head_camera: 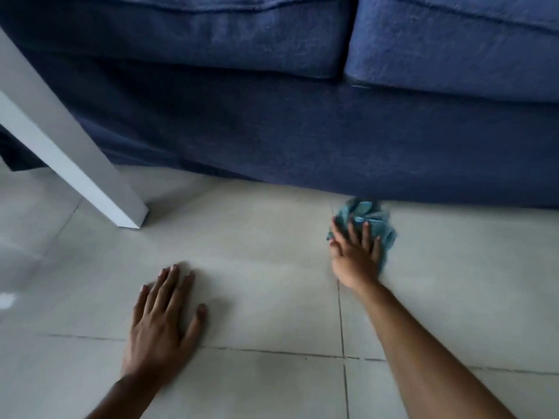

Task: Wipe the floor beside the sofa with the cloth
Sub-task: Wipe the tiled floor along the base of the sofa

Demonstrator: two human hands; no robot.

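A crumpled light-blue cloth [367, 217] lies on the pale tiled floor [272, 237], right against the lower edge of the blue sofa [302, 131]. My right hand [355, 255] presses flat on the cloth with fingers spread, covering its near half. My left hand [163, 322] rests palm-down on the bare tiles to the left, fingers apart, holding nothing.
A white furniture leg [75, 158] slants down to the floor at the left, close to the sofa's front. Dark grout lines [341, 328] cross the tiles near my right forearm. The sofa's two seat cushions [453, 46] overhang along the top.
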